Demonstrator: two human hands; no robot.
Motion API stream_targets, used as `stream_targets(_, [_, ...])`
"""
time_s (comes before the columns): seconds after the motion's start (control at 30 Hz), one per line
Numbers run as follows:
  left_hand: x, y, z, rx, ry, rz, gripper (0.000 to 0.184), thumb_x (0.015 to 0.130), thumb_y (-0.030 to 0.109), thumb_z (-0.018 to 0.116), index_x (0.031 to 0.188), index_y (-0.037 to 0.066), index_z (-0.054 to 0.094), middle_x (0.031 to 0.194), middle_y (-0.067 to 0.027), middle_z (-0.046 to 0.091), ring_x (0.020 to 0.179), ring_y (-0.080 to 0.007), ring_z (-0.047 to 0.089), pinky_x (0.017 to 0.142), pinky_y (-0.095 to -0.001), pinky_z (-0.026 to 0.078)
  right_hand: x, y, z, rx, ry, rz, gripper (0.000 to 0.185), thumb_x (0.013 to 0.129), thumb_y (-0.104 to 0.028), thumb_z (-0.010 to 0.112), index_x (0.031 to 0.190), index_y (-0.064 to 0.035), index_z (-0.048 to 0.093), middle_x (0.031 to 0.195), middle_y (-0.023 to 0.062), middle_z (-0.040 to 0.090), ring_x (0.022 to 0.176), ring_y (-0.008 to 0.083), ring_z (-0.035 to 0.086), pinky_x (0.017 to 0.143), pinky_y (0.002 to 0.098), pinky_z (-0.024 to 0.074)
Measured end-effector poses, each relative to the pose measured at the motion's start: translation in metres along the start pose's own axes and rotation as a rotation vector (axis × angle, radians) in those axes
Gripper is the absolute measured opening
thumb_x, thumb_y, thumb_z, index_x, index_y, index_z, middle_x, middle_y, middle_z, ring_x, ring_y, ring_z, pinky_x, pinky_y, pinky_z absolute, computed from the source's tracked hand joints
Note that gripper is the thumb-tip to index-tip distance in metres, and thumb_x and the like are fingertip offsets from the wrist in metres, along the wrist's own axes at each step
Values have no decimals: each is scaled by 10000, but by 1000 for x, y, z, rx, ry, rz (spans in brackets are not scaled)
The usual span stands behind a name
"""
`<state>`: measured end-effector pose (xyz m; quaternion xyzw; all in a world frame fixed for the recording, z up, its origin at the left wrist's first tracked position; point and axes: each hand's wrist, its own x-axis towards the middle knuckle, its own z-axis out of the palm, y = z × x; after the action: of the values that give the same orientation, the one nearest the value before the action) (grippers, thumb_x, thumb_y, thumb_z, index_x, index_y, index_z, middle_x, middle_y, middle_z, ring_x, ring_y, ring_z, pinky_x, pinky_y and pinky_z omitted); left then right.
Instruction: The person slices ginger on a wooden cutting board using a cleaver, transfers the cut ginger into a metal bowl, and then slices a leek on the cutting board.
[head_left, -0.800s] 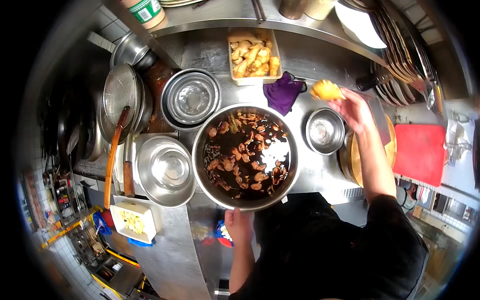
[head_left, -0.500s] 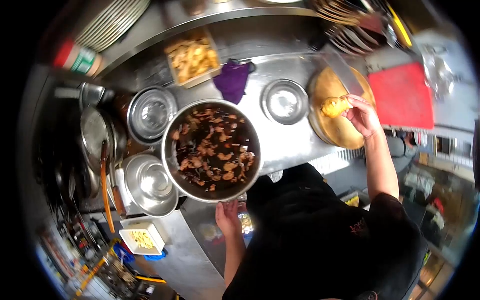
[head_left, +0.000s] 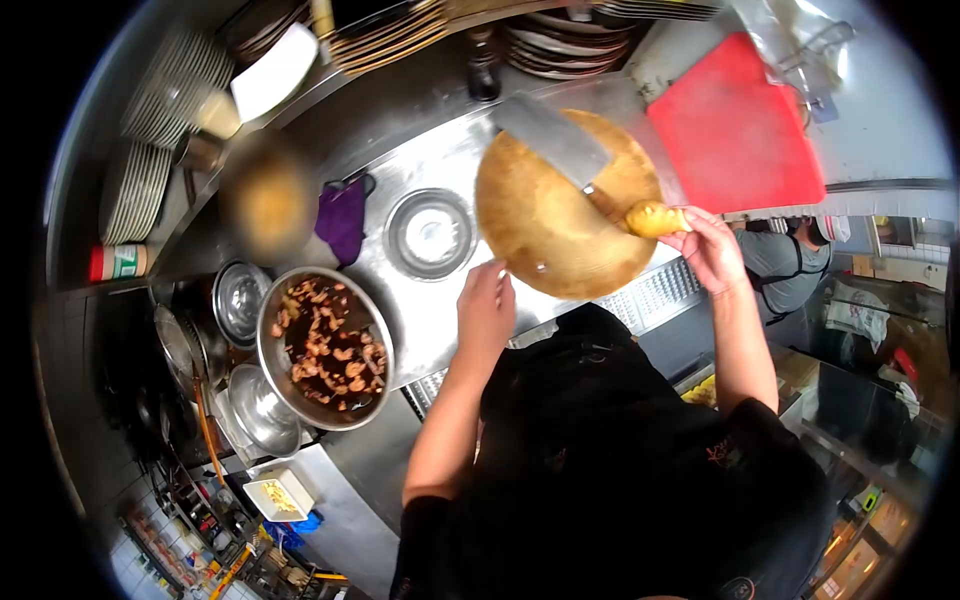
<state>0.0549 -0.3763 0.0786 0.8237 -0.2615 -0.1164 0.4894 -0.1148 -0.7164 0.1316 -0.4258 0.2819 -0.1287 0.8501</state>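
Note:
My right hand (head_left: pixel 715 250) grips a knobby yellow piece of ginger root (head_left: pixel 654 219) over the right side of a round wooden chopping board (head_left: pixel 530 215). A cleaver (head_left: pixel 555 140) lies on the board, its broad blade reaching past the far edge and its brown handle pointing towards the ginger. Beside the board's near left edge is my left hand (head_left: pixel 486 308), with fingers curled together and nothing visible in them. Left of the board stands a round metal bowl (head_left: pixel 430 234). Further left, a large steel basin (head_left: pixel 388 350) holds brown pieces in dark liquid.
A red cutting board (head_left: pixel 735 130) lies at the far right. Behind the small bowl is a purple cloth (head_left: pixel 341 222). Metal bowls (head_left: pixel 262 410) and a white tub (head_left: pixel 280 495) of yellow pieces stand left. Plates line the shelf. Another person (head_left: pixel 785 265) is at right.
The view has swung right. My left hand has left the basin's rim and come to the chopping board. My right hand still holds the ginger, now lower on the board near the cleaver's handle.

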Motion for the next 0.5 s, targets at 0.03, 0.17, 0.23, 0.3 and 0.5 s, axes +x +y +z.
stream_targets(0.03, [17, 12, 35, 40, -35, 82, 218, 998, 97, 695, 1193, 1, 712, 1116, -172, 698, 913, -319, 724, 767, -384, 593, -1, -9, -10, -3, 23, -13, 281, 1058, -138, 622, 1231, 70, 698, 1166, 188, 761, 1049, 284, 750, 978, 425, 609])
stream_targets(0.17, [74, 72, 152, 336, -222, 182, 298, 989, 301, 697, 1157, 55, 702, 1229, -198, 578, 1038, -398, 666, 853, -518, 576, 11, -19, -42, -180, 142, -101, 306, 1076, -174, 628, 1246, 70, 701, 1184, 126, 754, 1031, 188, 713, 977, 328, 566])
stream_targets(0.23, [90, 82, 192, 454, -281, 67, 295, 978, 293, 698, 1154, 57, 690, 1265, -216, 536, 1074, -420, 633, 869, -532, 571, 25, -14, -64, -314, 191, -126, 284, 1073, -178, 639, 1211, 51, 733, 1126, 88, 771, 991, 154, 706, 957, 300, 556])
stream_targets(0.3, [99, 85, 210, 548, -280, -25, 306, 966, 274, 705, 1178, 57, 666, 1320, -227, 500, 1121, -435, 604, 878, -532, 577, 36, -10, -82, -462, 198, -142, 265, 1065, -173, 635, 1146, 42, 766, 994, 51, 770, 888, 113, 673, 856, 261, 531])
stream_targets(0.5, [87, 58, 187, 454, 92, -270, 381, 897, 70, 695, 1256, -5, 592, 1180, -180, 574, 1027, -335, 634, 808, -455, 577, 61, -10, -98, -542, 49, 190, 239, 1011, -167, 663, 1053, 39, 776, 876, 65, 738, 797, 125, 672, 782, 270, 547])
